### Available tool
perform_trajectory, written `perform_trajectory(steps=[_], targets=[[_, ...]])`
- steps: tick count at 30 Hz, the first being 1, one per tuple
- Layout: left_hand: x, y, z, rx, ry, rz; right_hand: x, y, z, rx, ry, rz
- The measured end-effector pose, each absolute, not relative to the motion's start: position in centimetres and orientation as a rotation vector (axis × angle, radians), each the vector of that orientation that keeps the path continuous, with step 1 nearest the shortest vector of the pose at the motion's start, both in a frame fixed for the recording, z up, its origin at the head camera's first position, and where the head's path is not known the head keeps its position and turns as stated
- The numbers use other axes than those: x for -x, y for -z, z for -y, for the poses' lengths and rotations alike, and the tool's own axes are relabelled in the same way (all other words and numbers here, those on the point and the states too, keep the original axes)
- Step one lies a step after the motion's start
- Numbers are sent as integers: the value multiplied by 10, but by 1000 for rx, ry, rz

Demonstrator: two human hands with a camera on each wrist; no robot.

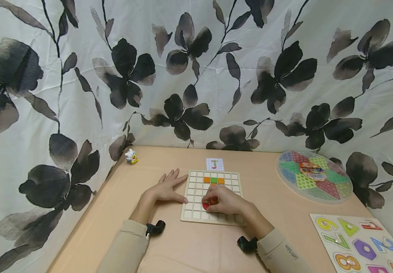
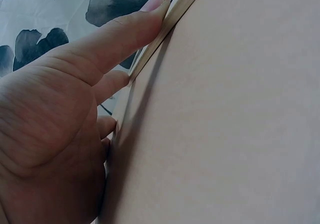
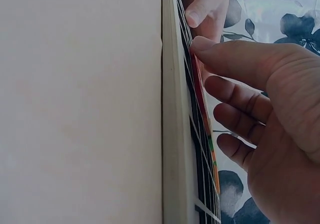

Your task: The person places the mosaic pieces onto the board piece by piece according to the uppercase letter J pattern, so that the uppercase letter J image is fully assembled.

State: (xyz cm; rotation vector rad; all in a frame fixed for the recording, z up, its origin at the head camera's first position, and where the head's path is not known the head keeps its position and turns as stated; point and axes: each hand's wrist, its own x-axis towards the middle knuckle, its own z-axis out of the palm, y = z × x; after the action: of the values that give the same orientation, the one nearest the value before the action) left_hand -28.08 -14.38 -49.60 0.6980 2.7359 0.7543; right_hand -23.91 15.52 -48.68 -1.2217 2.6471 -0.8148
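Observation:
A pale wooden grid board (image 1: 191,216) lies on the table, with orange square tiles (image 1: 221,181) and a green square tile (image 1: 213,180) in a row near its top. My right hand (image 1: 229,201) is over the board's lower middle, its thumb and fingers pinching a red piece (image 1: 205,206) with a rounded edge. More coloured tiles are partly hidden behind that hand. At the board's left side, my left hand (image 1: 165,189) lies with fingers spread. Its thumb (image 2: 125,37) rests on the board's edge. Just behind the board is a small pattern card (image 1: 215,164).
A round Chinese checkers board (image 1: 313,176) lies at the back right. In front of it is a sheet of coloured number and shape pieces (image 1: 348,227). A small toy figure (image 1: 131,156) stands at the back left. Floral fabric (image 1: 189,76) hangs behind the table.

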Motion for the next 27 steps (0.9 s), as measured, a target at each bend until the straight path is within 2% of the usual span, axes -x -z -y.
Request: perform_trajectory(steps=[8, 16, 22, 27], targets=[[281, 495, 144, -695, -750, -2735, 241, 487, -162, 1198, 927, -2646], [281, 495, 143, -694, -767, -2727, 243, 481, -176, 1011, 1124, -2723], [279, 494, 142, -681, -764, -2729, 248, 479, -187, 987, 1128, -2804], [280, 493, 141, -674, -787, -2730, 248, 480, -195, 845, 1119, -2878]])
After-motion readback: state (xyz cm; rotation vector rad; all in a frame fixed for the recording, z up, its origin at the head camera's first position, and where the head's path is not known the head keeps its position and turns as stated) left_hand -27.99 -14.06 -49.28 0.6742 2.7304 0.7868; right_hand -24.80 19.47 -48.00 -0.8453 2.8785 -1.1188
